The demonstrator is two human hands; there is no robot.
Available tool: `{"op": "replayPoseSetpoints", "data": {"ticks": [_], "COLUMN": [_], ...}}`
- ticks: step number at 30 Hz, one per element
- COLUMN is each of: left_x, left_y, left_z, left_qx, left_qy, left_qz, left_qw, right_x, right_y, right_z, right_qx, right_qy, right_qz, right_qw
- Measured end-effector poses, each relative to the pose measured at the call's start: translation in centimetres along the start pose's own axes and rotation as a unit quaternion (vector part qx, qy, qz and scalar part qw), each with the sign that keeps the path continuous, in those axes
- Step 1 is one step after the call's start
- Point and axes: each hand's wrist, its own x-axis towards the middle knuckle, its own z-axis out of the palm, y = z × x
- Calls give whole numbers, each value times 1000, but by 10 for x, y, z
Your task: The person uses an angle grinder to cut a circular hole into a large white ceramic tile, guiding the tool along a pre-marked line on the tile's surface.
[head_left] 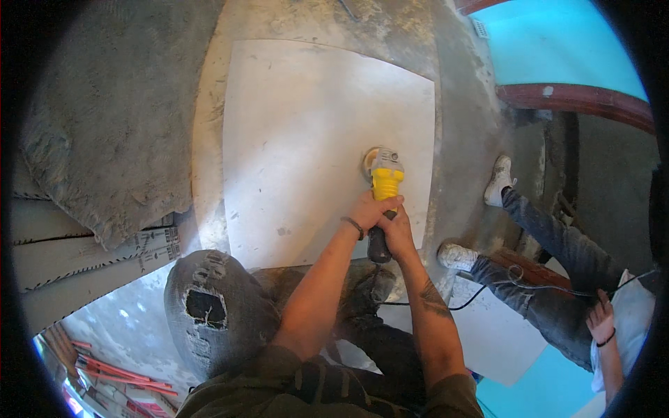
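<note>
Angle grinder [382, 182], yellow body with a black rear handle, is being held in both hands right out in front of the person, its disc end resting on or just above the big pale tile [313, 139] near the tile's right edge. Left hand [369, 211] is wrapping closed around the yellow body from above, with a thin band on that wrist; right hand [396, 233] is clamping shut around the black handle just behind it, so the two hands are touching each other. Good solid two-handed grip, which is what you want for this.

From what I'm seeing, the thing to focus on is keeping the disc tracking parallel to that right edge and letting it do the cutting instead of leaning on it. Can't tell if the disc is actually biting into the tile yet, since the guard is hiding it.

Black power cord [481, 296] is trailing back from below the right hand and off to the right, so I'd be keeping it behind the tool and away from the cut line.

Knee in ripped grey jeans [209, 306] is kneeling just left of the forearms, at the tile's near edge. Further right of the hands, another person's white sneakers [498, 181] and jeans-clad legs are standing close to the tile, close enough that dust and chips are a worry.
</note>
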Motion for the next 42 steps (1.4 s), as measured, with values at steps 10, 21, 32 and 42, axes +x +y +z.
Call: {"op": "replayPoseSetpoints", "data": {"ticks": [10,21,32,42], "left_x": [13,13,8,13], "left_y": [-25,-26,-13,-25], "left_z": [-1,-1,-6,-14], "left_qx": [-2,6,85,23], "left_qy": [-4,-5,-8,-23], "left_qz": [51,36,-5,29], "left_qw": [999,999,996,999], "right_x": [3,3,-4,2], "right_y": [31,40,11,14], "right_z": [5,8,8,13], "right_qx": [33,114,84,40], "right_qy": [16,-13,-19,-13], "right_qz": [-13,-19,-6,10], "right_qw": [999,993,996,999]}}
